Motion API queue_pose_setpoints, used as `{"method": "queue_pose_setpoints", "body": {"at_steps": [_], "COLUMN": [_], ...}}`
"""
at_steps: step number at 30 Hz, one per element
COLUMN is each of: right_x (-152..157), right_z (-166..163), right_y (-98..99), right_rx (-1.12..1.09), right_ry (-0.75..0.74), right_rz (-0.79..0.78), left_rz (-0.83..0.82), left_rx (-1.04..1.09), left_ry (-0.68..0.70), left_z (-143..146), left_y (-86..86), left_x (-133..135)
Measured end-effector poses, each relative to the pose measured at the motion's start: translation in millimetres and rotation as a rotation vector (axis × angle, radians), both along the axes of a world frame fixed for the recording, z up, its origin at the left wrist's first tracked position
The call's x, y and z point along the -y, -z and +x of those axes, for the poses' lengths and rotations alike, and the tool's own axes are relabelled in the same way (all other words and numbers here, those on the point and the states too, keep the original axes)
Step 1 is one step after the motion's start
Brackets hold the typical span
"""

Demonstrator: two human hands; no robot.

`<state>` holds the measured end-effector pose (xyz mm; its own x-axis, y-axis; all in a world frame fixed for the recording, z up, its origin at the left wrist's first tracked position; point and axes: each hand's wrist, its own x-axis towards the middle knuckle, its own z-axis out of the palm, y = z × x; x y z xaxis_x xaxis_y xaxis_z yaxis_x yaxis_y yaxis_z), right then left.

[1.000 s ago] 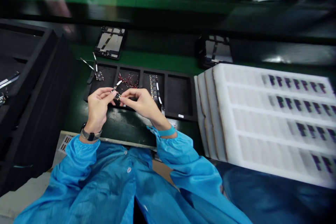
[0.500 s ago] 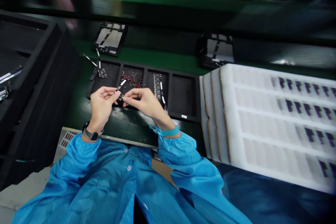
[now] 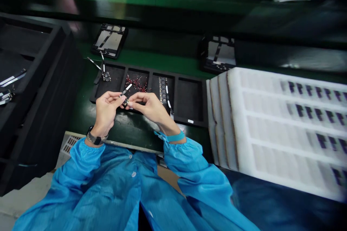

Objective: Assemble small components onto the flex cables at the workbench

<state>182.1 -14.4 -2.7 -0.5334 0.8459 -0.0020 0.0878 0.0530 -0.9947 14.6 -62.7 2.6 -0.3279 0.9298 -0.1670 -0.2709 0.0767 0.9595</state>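
Both hands hover over the front of a black compartment tray [image 3: 162, 73]. My left hand [image 3: 105, 112] and my right hand [image 3: 149, 106] pinch a small dark circuit board [image 3: 125, 103] between their fingertips. A black-and-white flex cable [image 3: 126, 89] sticks up and right from it, and my fingers hide part of the board. In the tray's leftmost compartment lies a similar board [image 3: 106, 76] with thin cables. Red small parts [image 3: 136, 83] fill the second compartment, and a strip of dark boards [image 3: 163, 90] lies in the third.
A stack of white foam trays [image 3: 233, 115] with dark parts in rows stands to the right. Black foam boxes [image 3: 35, 79] stand at the left. Two black fixtures [image 3: 110, 40] [image 3: 218, 55] lie beyond the tray on the green bench [image 3: 162, 65].
My hands still hold the board, with small finger shifts. The flex cable now points more to the right. The whole view has shifted slightly with my head.
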Motion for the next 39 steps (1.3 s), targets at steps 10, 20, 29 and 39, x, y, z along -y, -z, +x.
{"method": "queue_pose_setpoints", "body": {"at_steps": [10,20,29,39], "right_x": [86.3,113.3,106.7,275.0], "right_z": [-21.9,-44.7,-22.4,144.4], "right_y": [39.2,69.9,40.2,27.4], "right_rx": [0.606,0.846,0.624,0.113], "right_ry": [0.054,0.257,0.191,1.049], "right_rz": [0.579,0.558,0.469,0.011], "left_rz": [0.296,0.050,0.106,0.383], "left_rx": [-0.940,-1.111,-1.266,-1.572], "left_ry": [-0.068,0.249,0.275,1.131], "left_z": [-61.3,-89.9,-54.1,96.1], "left_y": [-51.3,-36.5,-73.2,-40.1], "left_x": [-198.1,-245.4,-223.4,-127.3]}}
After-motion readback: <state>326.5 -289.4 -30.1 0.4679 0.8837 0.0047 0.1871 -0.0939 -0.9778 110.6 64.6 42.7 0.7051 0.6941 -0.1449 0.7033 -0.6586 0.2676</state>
